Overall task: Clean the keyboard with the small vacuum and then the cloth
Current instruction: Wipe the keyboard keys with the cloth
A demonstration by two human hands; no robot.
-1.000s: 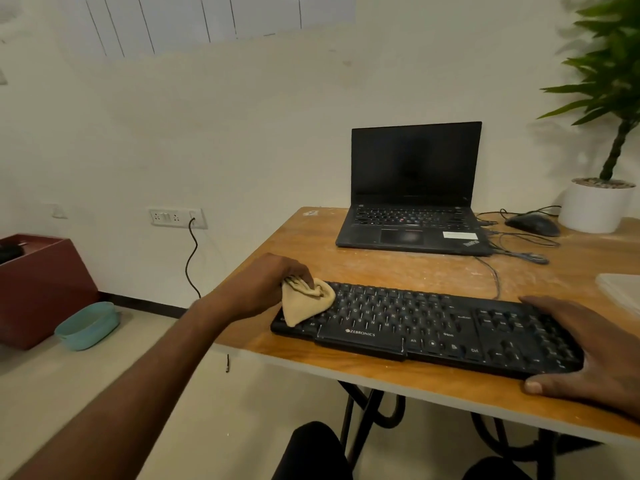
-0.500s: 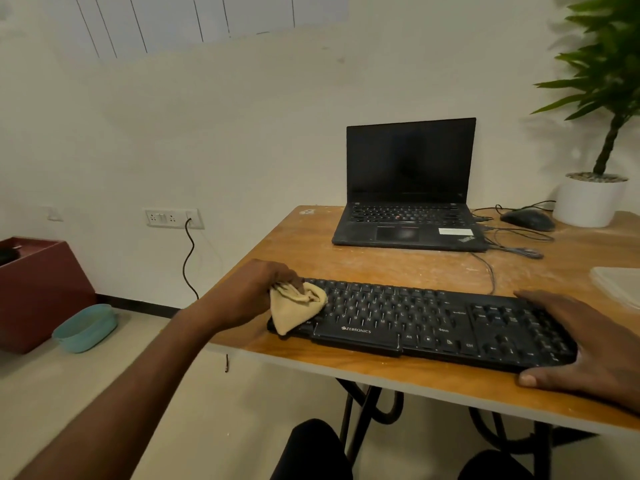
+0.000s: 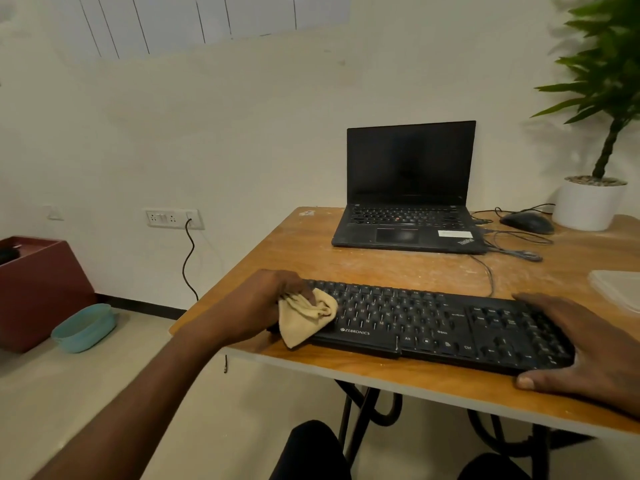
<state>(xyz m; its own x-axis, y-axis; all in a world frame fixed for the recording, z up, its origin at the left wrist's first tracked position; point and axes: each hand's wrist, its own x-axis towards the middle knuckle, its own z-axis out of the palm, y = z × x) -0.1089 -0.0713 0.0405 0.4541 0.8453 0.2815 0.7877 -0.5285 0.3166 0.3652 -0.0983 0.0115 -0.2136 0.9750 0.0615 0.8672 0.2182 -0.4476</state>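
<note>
Keyboard (image 3: pixel 433 327) lies along the table (image 3: pixel 311 251) front edge with its long axis left to right, so we judge that our left hand (image 3: pixel 263 306), pinching the cloth (image 3: pixel 304 317) at its left end, wipes rightward toward our flat, steadying right hand (image 3: pixel 585 344).

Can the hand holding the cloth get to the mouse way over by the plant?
Probably not easily. The left hand grips the cloth at the keyboard's left end, while the mouse sits at the far right, beyond the laptop.
</note>
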